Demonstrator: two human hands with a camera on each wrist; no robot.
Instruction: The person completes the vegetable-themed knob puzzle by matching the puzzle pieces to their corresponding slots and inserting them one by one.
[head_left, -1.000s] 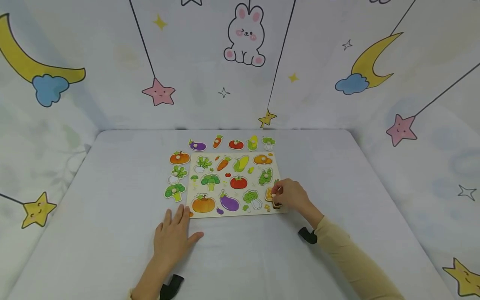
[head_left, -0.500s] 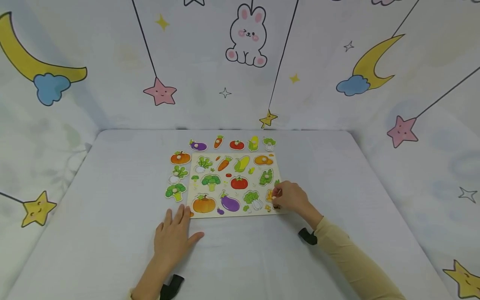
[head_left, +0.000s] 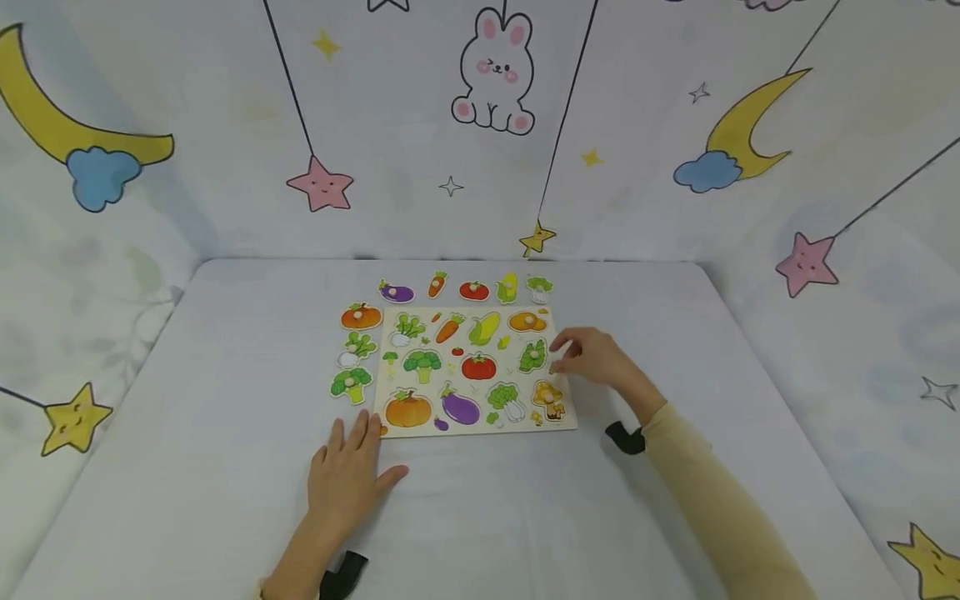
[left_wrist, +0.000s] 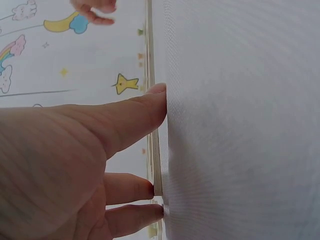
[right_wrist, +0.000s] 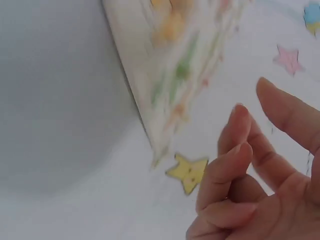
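A pale puzzle board (head_left: 468, 428) printed with vegetables lies flat on the table. My left hand (head_left: 345, 471) rests at its lower left corner, fingers extended and thumb spread, with fingertips touching the board's edge in the left wrist view. My right hand (head_left: 595, 357) hovers just past the right edge; in the right wrist view its thumb and fingers stand apart with nothing between them. A mushroom piece (head_left: 547, 398) sits at the board's lower right. Above it are a green vegetable piece (head_left: 532, 355) and a potato piece (head_left: 527, 322).
Loose knobbed pieces line the board's top, among them an eggplant (head_left: 396, 292), a tomato (head_left: 473, 290) and a corn (head_left: 507, 287). Down the left side lie a pumpkin (head_left: 361, 317), a radish (head_left: 356, 348) and a broccoli (head_left: 350, 385). A patterned backdrop stands behind the table.
My right hand has let go of the mushroom piece and moved up and right, uncovering the board's lower right corner. The left hand has stayed still.
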